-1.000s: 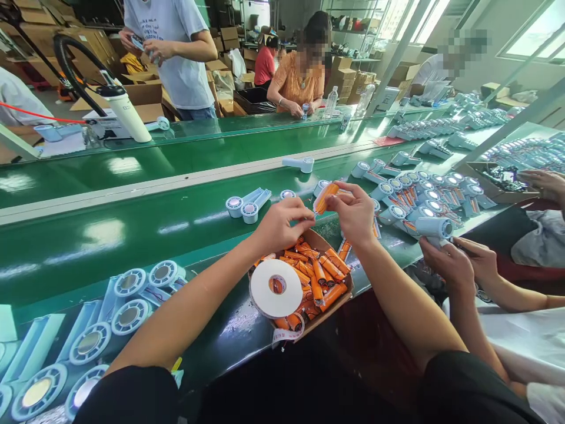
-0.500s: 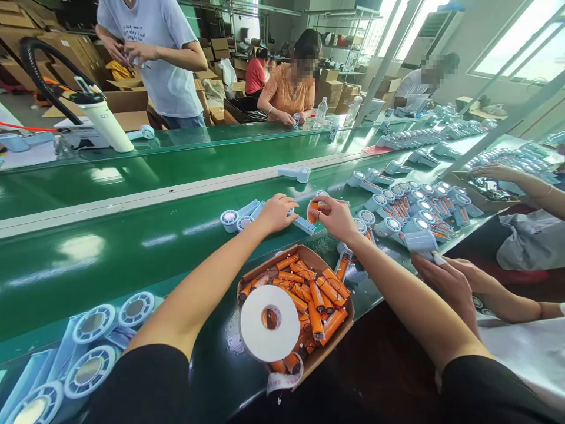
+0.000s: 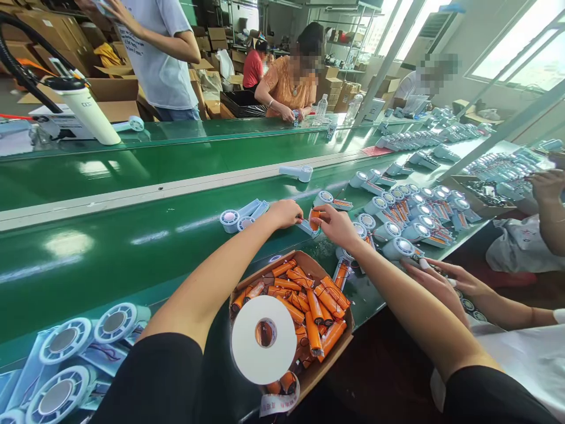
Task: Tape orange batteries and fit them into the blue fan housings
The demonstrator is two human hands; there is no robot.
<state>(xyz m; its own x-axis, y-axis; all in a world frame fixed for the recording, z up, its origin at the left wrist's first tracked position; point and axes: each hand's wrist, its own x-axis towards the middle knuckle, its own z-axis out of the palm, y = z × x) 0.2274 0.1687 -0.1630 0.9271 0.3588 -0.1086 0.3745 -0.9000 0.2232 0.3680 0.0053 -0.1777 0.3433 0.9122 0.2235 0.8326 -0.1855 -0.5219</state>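
My right hand [image 3: 338, 226] pinches an orange wrapped battery [image 3: 315, 219] between thumb and fingers. Just below it lies the handle of a light blue handheld fan shell [image 3: 308, 228] on the green belt. Over the other end of that shell is my left hand [image 3: 286, 214], its fingertips pressed together; what they hold is too small or hidden to make out. Closer to me, a cardboard box [image 3: 291, 257] is full of orange batteries [image 3: 314, 330] with thin wires. A white tape roll [image 3: 241, 347] rests on the batteries at its near left corner.
Two fan shells [image 3: 229, 221] lie left of my hands, several more [image 3: 59, 394] at the lower left. Many battery-fitted fans [image 3: 417, 215] crowd the right. A co-worker's hands [image 3: 441, 285] handle a fan there. One fan [image 3: 296, 172] sits on the pale divider.
My left fingers have drawn together and lifted slightly off the shell. The battery in my right hand has sunk slightly toward the handle. The co-worker at right has lowered a fan.
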